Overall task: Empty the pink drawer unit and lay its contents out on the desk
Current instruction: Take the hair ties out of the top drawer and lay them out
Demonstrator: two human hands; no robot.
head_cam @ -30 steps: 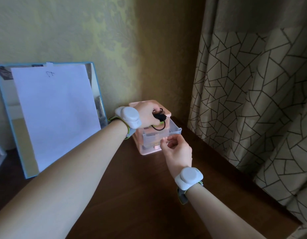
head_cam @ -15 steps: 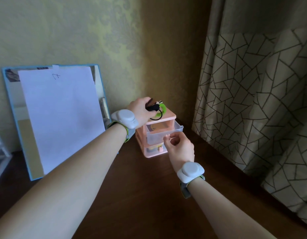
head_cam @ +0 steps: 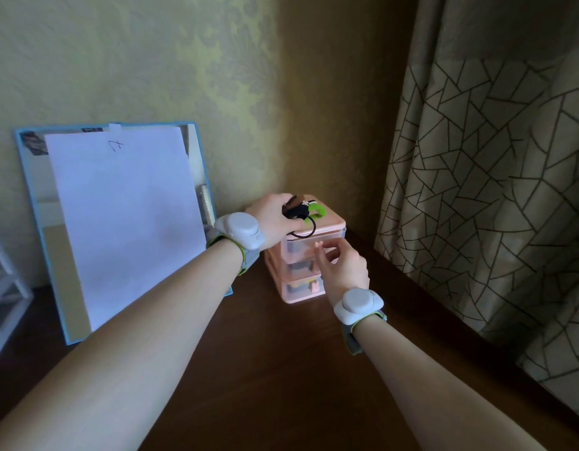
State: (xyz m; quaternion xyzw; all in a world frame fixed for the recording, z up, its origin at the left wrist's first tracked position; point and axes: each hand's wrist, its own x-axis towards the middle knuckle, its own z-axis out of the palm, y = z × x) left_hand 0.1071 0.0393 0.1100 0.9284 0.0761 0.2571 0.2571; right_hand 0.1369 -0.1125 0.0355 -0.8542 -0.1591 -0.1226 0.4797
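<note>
At the desk's (head_cam: 281, 369) back corner, the pink drawer unit (head_cam: 327, 224) is standing near the curtain (head_cam: 493, 190). Your left hand (head_cam: 272, 216) is gripping hair ties (head_cam: 302, 209) over its top. Your right hand (head_cam: 343, 265), fingers loosely curled, is touching the top drawer (head_cam: 298, 249) front, holding nothing. A mirror (head_cam: 31, 196) is leaning leftward.
</note>
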